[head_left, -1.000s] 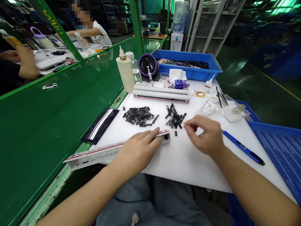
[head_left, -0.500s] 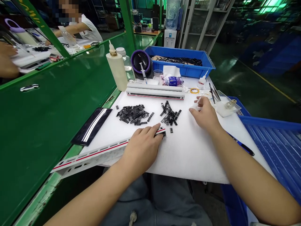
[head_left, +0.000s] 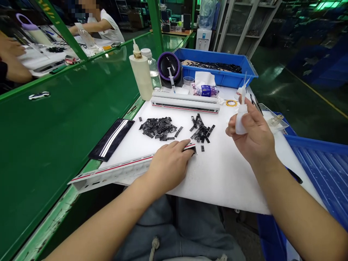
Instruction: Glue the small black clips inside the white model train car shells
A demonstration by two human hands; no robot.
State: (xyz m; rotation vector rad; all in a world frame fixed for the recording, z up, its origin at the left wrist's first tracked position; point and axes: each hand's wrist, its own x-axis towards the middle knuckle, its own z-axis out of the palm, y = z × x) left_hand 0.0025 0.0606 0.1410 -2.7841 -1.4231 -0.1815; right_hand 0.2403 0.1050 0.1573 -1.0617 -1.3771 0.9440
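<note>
My left hand [head_left: 170, 167] is closed over the right end of a long white shell [head_left: 108, 168], which has a red stripe and window-like cutouts. The shell lies slantwise, its far left end reaching past the table edge onto the green rail. In my right hand [head_left: 254, 136] is a small white dropper bottle [head_left: 241, 121], held upright above the table with its thin nozzle pointing up. Just beyond my left hand are a large pile of small black parts [head_left: 157, 128] and a smaller pile of black pieces [head_left: 201, 131]. One loose black piece [head_left: 202, 148] lies near my fingertips.
Another white shell [head_left: 186, 103] lies across the back, before a tissue pack [head_left: 205, 90], syringe [head_left: 171, 80] and large cream bottle [head_left: 140, 78]. A blue bin [head_left: 217, 78] stands behind. A dark striped panel [head_left: 111, 139] lies left; a blue tray [head_left: 323, 159] sits right. A co-worker [head_left: 108, 27] sits beyond the green partition.
My right hand has risen from the tabletop and turned, and the dropper bottle now shows plainly in it. My left hand stays on the shell. The whole view has shifted slightly.
</note>
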